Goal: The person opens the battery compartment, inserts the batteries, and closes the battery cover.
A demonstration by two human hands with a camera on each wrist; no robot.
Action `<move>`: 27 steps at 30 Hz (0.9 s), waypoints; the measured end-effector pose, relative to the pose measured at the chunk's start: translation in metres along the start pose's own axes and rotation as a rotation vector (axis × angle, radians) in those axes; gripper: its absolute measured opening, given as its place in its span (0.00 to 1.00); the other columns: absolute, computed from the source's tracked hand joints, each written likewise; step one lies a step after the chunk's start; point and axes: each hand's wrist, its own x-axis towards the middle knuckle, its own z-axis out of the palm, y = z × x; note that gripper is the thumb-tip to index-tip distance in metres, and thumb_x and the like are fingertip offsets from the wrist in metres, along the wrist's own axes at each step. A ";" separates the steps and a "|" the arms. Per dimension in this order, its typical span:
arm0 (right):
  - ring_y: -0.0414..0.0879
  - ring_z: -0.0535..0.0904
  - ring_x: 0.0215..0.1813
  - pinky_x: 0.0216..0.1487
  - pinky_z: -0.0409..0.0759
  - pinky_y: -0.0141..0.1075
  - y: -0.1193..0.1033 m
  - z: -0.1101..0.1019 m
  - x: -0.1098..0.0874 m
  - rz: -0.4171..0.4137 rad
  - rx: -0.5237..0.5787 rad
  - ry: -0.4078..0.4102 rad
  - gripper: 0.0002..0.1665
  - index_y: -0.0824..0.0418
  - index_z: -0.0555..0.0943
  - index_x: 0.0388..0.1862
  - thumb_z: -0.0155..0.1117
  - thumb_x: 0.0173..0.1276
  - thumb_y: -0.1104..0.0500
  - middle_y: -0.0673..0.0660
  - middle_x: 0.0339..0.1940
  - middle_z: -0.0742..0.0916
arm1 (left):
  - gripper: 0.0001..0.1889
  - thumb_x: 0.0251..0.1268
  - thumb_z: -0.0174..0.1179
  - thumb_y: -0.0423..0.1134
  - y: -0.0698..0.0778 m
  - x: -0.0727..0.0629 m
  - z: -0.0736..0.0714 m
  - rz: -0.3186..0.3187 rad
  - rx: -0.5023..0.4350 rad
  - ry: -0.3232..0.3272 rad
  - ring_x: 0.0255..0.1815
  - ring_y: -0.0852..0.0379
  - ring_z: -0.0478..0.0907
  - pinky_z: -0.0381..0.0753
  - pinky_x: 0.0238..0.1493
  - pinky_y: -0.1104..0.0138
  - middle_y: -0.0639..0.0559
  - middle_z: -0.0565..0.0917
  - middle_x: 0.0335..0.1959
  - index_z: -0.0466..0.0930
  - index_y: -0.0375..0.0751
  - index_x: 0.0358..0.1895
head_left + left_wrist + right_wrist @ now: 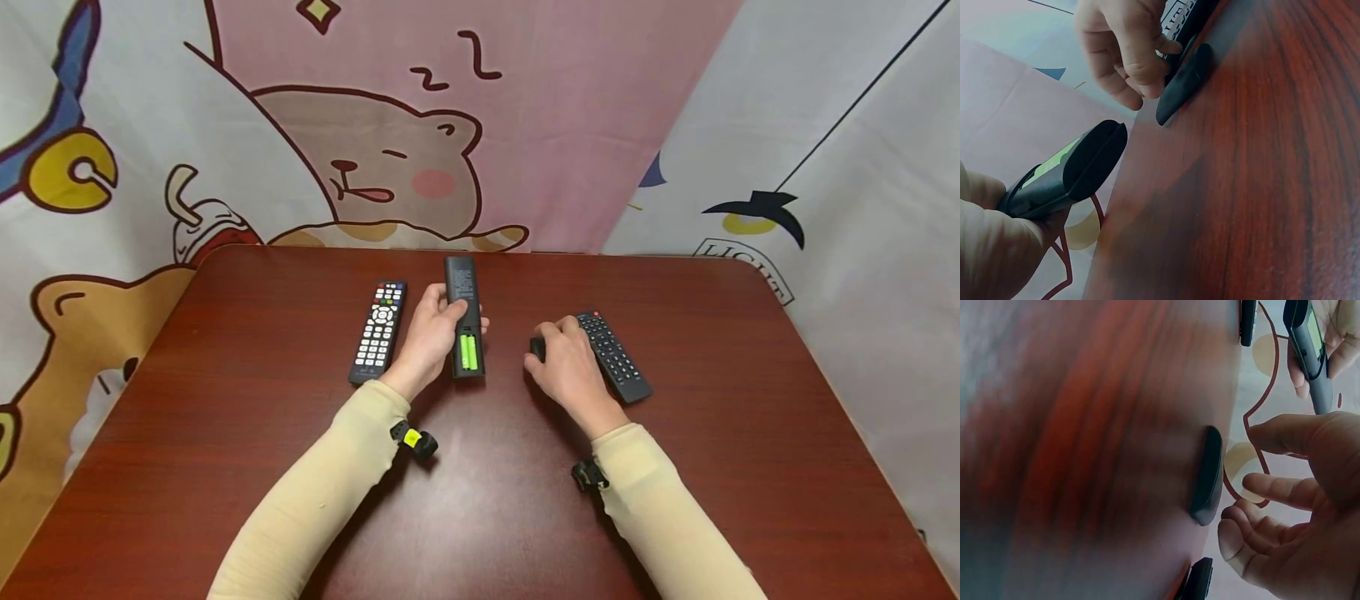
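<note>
My left hand (427, 337) grips a black remote control (462, 283) above the table, its back facing up and the thumb across it. Its battery compartment is uncovered, and green batteries (468, 352) lie side by side inside. A small black battery cover (1185, 84) lies on the table, partly hidden by my right hand (572, 367) in the head view. In the right wrist view, the right hand's loosely bent fingers are apart from the cover (1209, 478) and hold nothing. Beside that hand, a second black remote (615, 358) lies with its buttons up.
Left of the held remote, another black remote with white buttons (378, 329) lies face up on the brown table (480, 517). A patterned cloth (570, 125) hangs behind the table's far edge. Both sleeves carry small wrist devices.
</note>
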 end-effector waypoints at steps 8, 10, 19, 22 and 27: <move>0.66 0.78 0.54 0.52 0.80 0.56 0.007 -0.002 0.003 0.023 -0.020 -0.023 0.30 0.71 0.78 0.62 0.72 0.67 0.55 0.73 0.58 0.76 | 0.17 0.83 0.43 0.32 -0.001 0.001 0.000 -0.003 0.004 0.003 0.51 0.40 0.86 0.87 0.49 0.55 0.27 0.77 0.62 0.60 0.35 0.69; 0.66 0.79 0.52 0.51 0.81 0.56 0.008 -0.001 0.004 0.028 -0.026 -0.031 0.32 0.72 0.78 0.63 0.73 0.67 0.53 0.73 0.58 0.75 | 0.17 0.83 0.43 0.32 -0.001 0.001 0.001 -0.004 0.006 0.005 0.52 0.39 0.85 0.87 0.49 0.55 0.27 0.77 0.61 0.60 0.35 0.69; 0.67 0.81 0.49 0.47 0.83 0.57 0.007 0.002 0.006 0.062 -0.061 -0.065 0.37 0.73 0.76 0.62 0.76 0.65 0.49 0.76 0.59 0.74 | 0.18 0.84 0.43 0.33 -0.001 0.001 0.000 -0.012 0.015 0.000 0.55 0.36 0.84 0.87 0.48 0.56 0.27 0.76 0.63 0.59 0.36 0.70; 0.67 0.81 0.48 0.46 0.83 0.57 0.006 0.002 0.007 0.068 -0.080 -0.077 0.39 0.74 0.75 0.62 0.77 0.64 0.49 0.77 0.59 0.73 | 0.18 0.84 0.43 0.33 -0.001 0.001 -0.001 -0.010 0.016 0.000 0.55 0.36 0.84 0.87 0.48 0.57 0.26 0.76 0.63 0.59 0.36 0.70; 0.67 0.82 0.45 0.44 0.84 0.56 0.004 0.002 0.009 0.089 -0.103 -0.103 0.40 0.75 0.75 0.63 0.77 0.63 0.49 0.78 0.58 0.73 | 0.18 0.84 0.43 0.33 0.000 0.000 -0.001 -0.011 0.020 0.001 0.55 0.36 0.84 0.87 0.47 0.58 0.26 0.75 0.64 0.59 0.36 0.70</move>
